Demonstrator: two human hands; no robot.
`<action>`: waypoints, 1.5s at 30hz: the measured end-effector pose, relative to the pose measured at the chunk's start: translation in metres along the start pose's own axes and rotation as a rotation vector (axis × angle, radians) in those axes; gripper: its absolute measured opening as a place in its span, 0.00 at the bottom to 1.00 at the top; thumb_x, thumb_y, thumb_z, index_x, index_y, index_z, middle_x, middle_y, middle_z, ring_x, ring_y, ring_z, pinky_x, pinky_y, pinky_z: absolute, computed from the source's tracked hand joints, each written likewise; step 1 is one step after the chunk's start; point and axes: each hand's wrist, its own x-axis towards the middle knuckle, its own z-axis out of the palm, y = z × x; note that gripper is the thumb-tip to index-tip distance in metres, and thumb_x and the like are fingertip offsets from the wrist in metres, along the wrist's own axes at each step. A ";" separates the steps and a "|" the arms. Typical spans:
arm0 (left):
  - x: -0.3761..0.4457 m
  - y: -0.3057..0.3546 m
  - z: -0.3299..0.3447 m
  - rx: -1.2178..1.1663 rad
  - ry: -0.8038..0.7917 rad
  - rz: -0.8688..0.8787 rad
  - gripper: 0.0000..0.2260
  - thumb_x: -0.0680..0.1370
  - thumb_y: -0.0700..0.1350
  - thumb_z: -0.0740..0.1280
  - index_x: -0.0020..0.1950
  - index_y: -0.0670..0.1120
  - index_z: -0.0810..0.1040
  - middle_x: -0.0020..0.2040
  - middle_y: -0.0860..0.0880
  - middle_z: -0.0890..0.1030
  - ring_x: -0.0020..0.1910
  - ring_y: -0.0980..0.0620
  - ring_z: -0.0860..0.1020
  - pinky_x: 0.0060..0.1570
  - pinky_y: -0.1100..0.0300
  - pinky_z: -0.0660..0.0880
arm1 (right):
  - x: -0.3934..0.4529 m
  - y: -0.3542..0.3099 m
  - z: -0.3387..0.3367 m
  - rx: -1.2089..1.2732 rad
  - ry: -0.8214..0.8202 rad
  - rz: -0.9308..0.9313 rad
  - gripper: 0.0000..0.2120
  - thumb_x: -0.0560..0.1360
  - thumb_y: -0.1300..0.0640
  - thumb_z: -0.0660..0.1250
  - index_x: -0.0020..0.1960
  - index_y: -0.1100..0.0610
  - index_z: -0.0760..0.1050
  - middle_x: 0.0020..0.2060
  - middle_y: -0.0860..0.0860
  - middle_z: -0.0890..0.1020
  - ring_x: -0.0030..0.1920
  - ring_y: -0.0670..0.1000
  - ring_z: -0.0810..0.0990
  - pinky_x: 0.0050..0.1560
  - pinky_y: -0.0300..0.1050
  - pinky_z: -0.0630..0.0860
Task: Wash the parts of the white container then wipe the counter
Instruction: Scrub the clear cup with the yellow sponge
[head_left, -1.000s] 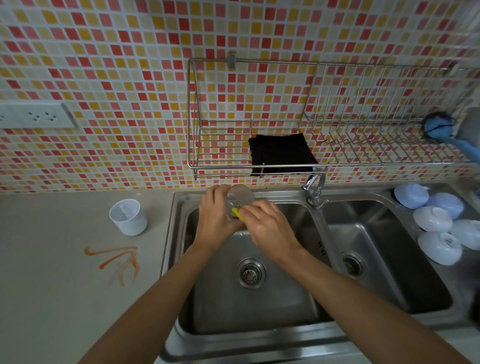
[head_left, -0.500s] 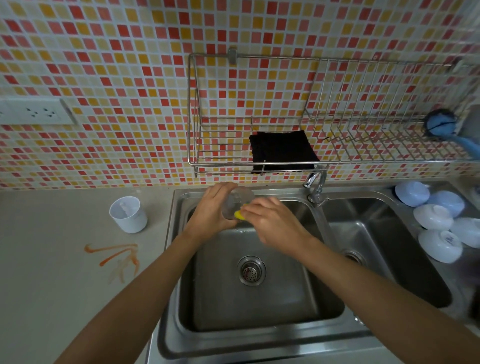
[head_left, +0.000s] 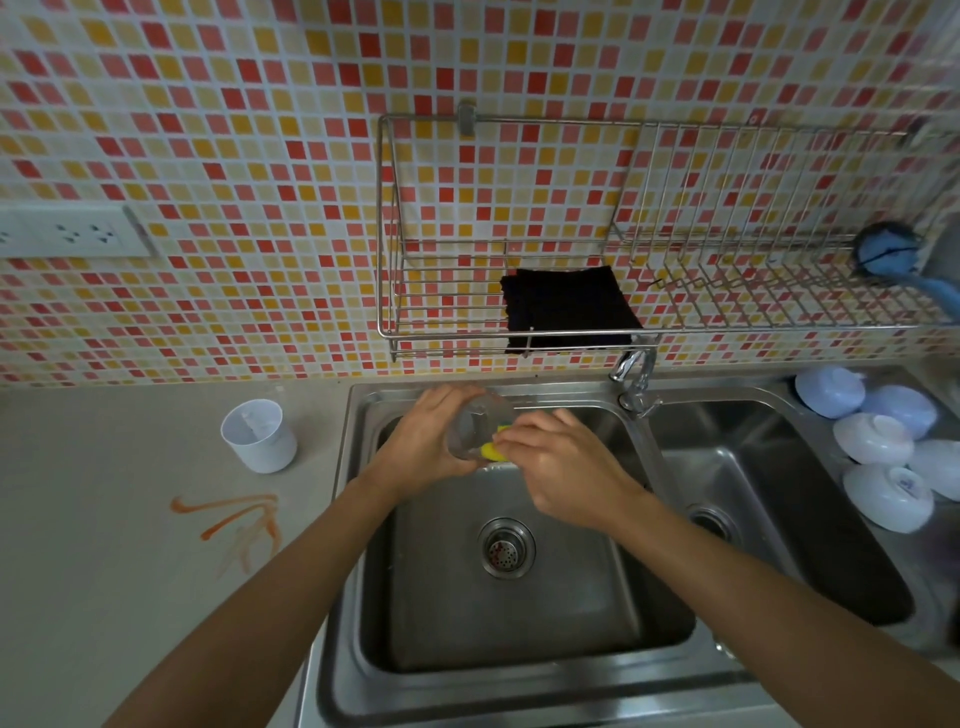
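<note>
Now both hands meet above the back of the left sink basin. The left hand (head_left: 434, 441) has its fingers curled round a clear, round part (head_left: 475, 428) of the container, gripping it from the left side. The right hand (head_left: 558, 462) comes in from the right, its fingertips pinched on a small yellow sponge (head_left: 493, 451) that touches the lower rim of the clear part. The two hands are almost touching, with the part and the sponge between them.

The clear part appears tilted, its open mouth facing toward the viewer and a little right, toward the sponge; its short axis seems to run from the left palm toward the right fingers. It is partly see-through, so its exact outline is hard to tell. The right hand is the one placed to scrub, while the left seems set to steady and turn the part.

Outward from the hands, the sink (head_left: 519, 670) shows a drain below them, and the tap (head_left: 634, 371) stands at the back right, with no running water visible. The white cup (head_left: 260, 436), another part of the container, stands upright on the surface (head_left: 104, 571) well to the left of the left hand, open end up. Nearer the viewer on that surface lies an orange smear (head_left: 234, 525), not yet wiped. A dark cloth (head_left: 569, 309) hangs on the wire rack (head_left: 649, 332) above the tap. White bowls (head_left: 878, 467) lie upturned at far right.
</note>
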 end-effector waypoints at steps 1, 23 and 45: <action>0.001 0.001 0.001 0.001 -0.005 -0.004 0.35 0.67 0.52 0.77 0.71 0.50 0.67 0.65 0.52 0.73 0.64 0.59 0.68 0.63 0.67 0.64 | 0.002 0.005 -0.003 -0.017 -0.010 -0.006 0.15 0.68 0.62 0.64 0.52 0.55 0.82 0.51 0.46 0.83 0.54 0.51 0.77 0.48 0.46 0.71; 0.010 0.009 -0.004 -0.044 -0.080 0.027 0.34 0.69 0.51 0.75 0.72 0.53 0.65 0.68 0.53 0.72 0.66 0.62 0.65 0.66 0.63 0.64 | -0.002 0.017 0.021 -0.087 0.146 -0.048 0.07 0.72 0.57 0.71 0.49 0.54 0.82 0.49 0.47 0.83 0.50 0.51 0.78 0.46 0.46 0.74; 0.012 0.003 0.005 -0.032 0.105 -0.080 0.36 0.64 0.51 0.80 0.67 0.44 0.70 0.62 0.48 0.75 0.60 0.56 0.70 0.59 0.60 0.68 | 0.008 -0.008 0.035 0.009 0.347 0.018 0.09 0.77 0.60 0.65 0.53 0.58 0.81 0.52 0.50 0.83 0.51 0.53 0.79 0.45 0.48 0.74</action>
